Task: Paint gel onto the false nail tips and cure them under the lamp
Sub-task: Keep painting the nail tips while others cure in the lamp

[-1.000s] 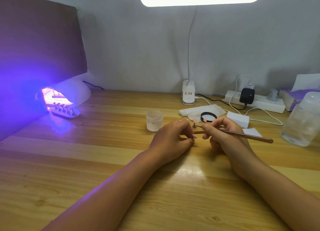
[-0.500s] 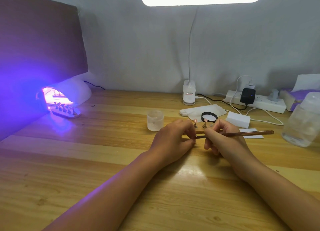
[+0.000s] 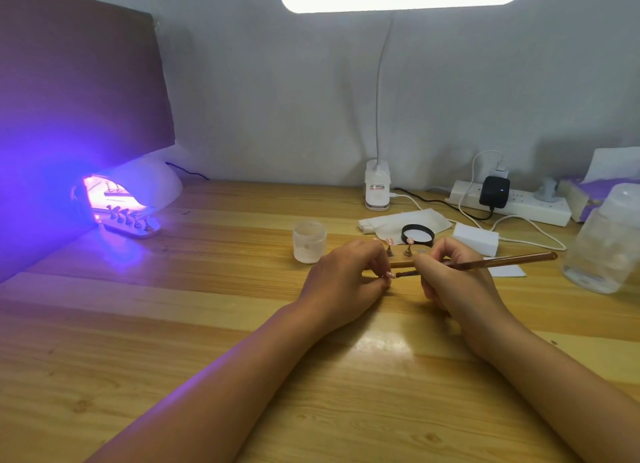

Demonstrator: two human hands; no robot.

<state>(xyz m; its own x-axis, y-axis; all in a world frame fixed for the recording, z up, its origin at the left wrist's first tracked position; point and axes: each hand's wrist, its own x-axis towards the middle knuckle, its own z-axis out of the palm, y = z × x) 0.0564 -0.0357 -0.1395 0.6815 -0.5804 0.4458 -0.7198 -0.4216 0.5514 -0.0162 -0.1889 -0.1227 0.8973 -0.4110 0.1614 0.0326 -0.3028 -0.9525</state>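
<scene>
the left hand (image 3: pixel 346 279) pinches a likely light, slippery nail tip (image 3: pixel 388 274), best held by its edges; the right hand (image 3: pixel 453 282) grips the brush (image 3: pixel 485 262) just beside those fingers.

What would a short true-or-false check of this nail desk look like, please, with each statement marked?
1. The right hand holds the brush. True.
2. A holder of nail tips lies at the mouth of the curing lamp. True.
3. The curing lamp is switched off. False: it glows purple.
4. The frosted jar stands to the right of the right hand. False: it stands to the left, just beyond the left hand.
5. The left hand pinches a nail tip at the bristle end of the brush. True.
</scene>
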